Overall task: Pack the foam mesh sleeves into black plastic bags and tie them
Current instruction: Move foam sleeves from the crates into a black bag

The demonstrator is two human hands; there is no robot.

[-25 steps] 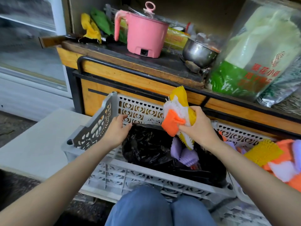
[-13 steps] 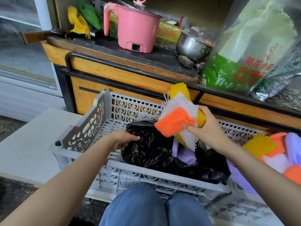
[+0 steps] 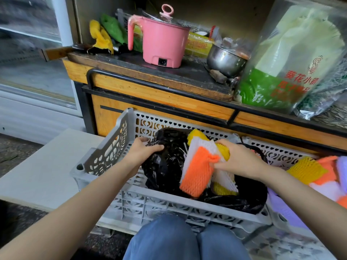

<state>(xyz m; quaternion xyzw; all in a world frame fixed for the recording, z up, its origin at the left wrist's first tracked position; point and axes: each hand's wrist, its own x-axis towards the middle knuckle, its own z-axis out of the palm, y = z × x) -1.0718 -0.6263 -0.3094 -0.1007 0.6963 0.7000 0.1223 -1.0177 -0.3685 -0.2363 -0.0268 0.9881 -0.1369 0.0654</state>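
One bundle of foam mesh sleeves (image 3: 201,169), clenched in right hand (image 3: 242,162), lowered from mid-frame into black plastic bag (image 3: 165,166); left hand (image 3: 144,152) now grasping bag rim, mouth open. Insertion underway; tying pending.

A bag (image 3: 165,166) lies in the crate (image 3: 105,154), before a counter (image 3: 159,94) bearing a pot (image 3: 161,42).

The right hand (image 3: 242,162) now sits lower than a second ago, its bundle of foam mesh sleeves (image 3: 204,166) (orange, white, yellow) tipped down into the black plastic bag (image 3: 165,166). The left hand (image 3: 144,150), off the crate wall before, now grips the bag's edge.
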